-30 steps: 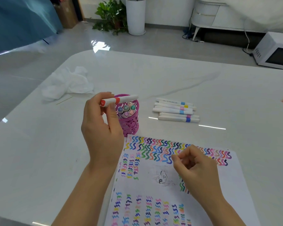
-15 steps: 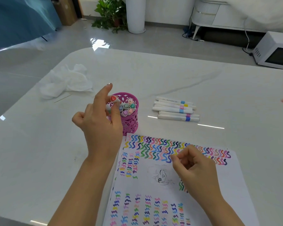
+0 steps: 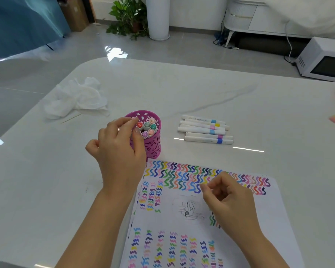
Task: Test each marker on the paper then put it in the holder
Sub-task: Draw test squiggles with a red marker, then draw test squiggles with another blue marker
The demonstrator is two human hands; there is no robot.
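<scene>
On your left hand (image 3: 120, 151), index and thumb reach over the near rim of the holder (image 3: 153, 149), bracketing the orange marker (image 3: 139, 124), which stands cap up inside. Whether they pinch it or only hover beside it I cannot tell; the other fingers are tucked back out of the way. That pose suits seating a marker among its neighbours, so you look to be at the drop-in step. Your right hand (image 3: 232, 200) rests on the paper (image 3: 259, 219), fingers loosely curled with nothing seen in them, likely to pin the sheet for the next squiggle. The holder stands just beyond the paper's far left corner, within easy reach, and carries about seven capped markers packed upright. Five more markers (image 3: 205, 130) lie in a row on the table (image 3: 182, 93), well right of the holder, apparently untested.
</scene>
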